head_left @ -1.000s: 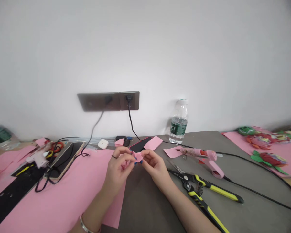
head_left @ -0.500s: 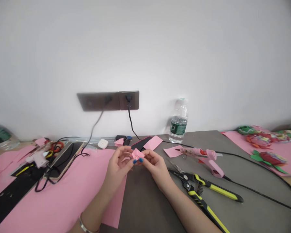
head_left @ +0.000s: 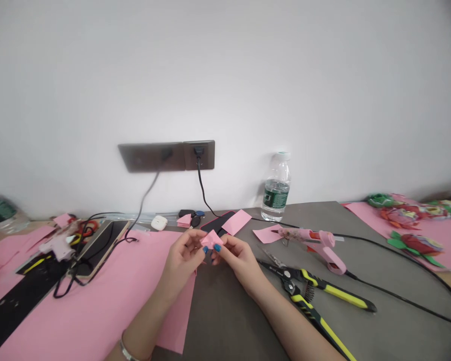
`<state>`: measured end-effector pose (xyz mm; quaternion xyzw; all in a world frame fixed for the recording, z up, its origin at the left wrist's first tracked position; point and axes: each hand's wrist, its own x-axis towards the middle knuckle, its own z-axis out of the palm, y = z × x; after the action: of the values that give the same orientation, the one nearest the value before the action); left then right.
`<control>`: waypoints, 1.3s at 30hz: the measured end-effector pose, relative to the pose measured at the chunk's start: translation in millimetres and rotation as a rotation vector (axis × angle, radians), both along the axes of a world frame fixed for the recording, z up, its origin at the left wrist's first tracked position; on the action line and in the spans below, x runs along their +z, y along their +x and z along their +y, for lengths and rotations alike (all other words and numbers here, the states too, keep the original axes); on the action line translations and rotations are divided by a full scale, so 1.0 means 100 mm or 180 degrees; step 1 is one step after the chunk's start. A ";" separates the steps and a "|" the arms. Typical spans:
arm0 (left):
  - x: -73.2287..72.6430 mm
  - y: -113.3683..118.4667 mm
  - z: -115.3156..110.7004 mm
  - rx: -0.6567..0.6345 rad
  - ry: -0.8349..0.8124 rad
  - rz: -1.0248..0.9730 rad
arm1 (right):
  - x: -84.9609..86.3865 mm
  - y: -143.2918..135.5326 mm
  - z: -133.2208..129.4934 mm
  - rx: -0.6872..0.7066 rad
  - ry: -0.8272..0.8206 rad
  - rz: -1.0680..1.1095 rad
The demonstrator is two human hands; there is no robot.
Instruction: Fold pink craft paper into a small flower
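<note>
Between my two hands is a small folded piece of pink paper (head_left: pixel 212 239), its creased faces meeting in a point at the top. My left hand (head_left: pixel 183 256) pinches its left side, thumb in front and fingers behind. On the right side my right hand (head_left: pixel 237 258) grips it the same way. Both thumbs press near the lower edge, and the fingertips behind the paper are partly hidden. Just beyond my hands lies a loose pink paper rectangle (head_left: pixel 237 221) on a dark phone-like slab (head_left: pixel 215 223).
Right of my hands lie yellow-black pliers (head_left: pixel 291 278), a pink glue gun (head_left: pixel 326 245) with its cord, and a water bottle (head_left: pixel 276 193). Paper flowers (head_left: pixel 421 245) sit far right. Large pink sheets (head_left: pixel 108 306), a phone (head_left: pixel 101 248) and cables cover the left.
The folded paper has tilted so that its peak stands higher and more of its front face shows. Both hands keep hold of it, with the thumbs shifted slightly.
</note>
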<state>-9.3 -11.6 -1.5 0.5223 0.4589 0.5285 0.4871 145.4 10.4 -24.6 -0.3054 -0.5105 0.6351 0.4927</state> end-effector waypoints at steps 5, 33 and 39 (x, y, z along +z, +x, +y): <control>0.02 0.00 -0.03 -0.0131 0.0032 0.0001 | 0.04 -0.01 -0.02 0.0120 0.0156 -0.0082; 0.04 0.01 -0.11 -0.0413 0.0263 0.0410 | -0.01 -0.01 -0.07 0.0487 -0.0240 0.0758; 0.07 0.01 -0.12 -0.0501 0.0370 0.0582 | 0.02 -0.01 -0.08 0.0491 0.0151 0.0246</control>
<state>-8.1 -24.0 5.5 0.6301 0.4276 0.4645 0.4521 144.3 2.6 -22.7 -0.2287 -0.5280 0.6702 0.4688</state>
